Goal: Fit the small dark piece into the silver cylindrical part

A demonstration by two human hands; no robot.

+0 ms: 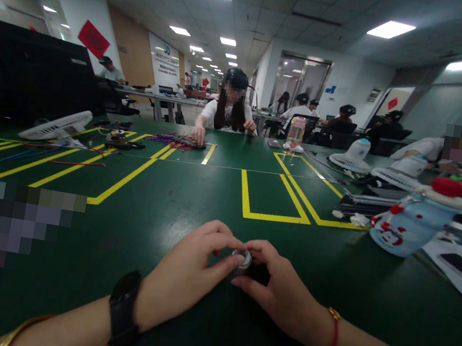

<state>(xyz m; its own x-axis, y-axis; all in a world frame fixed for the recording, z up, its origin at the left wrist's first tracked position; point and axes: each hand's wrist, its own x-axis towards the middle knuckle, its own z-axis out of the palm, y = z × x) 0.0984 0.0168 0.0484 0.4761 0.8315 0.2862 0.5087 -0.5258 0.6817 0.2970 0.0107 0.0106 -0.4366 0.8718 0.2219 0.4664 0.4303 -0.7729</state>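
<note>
Between my two hands, over the near middle of the green table, is a small round grey object with a pale, ring-like top; its exact kind is too small to make out. My left hand pinches it from the left, thumb on its near upper side and fingers curled over the far side. From the right, my right hand closes around it, with the index finger at its top edge and the thumb low at its near side. Fingers partly hide the object.
Yellow tape marks rectangles on the table. At right stand a light blue cup with a red top and white fans. Coloured wires lie at the far side, before a seated person. A black monitor stands left.
</note>
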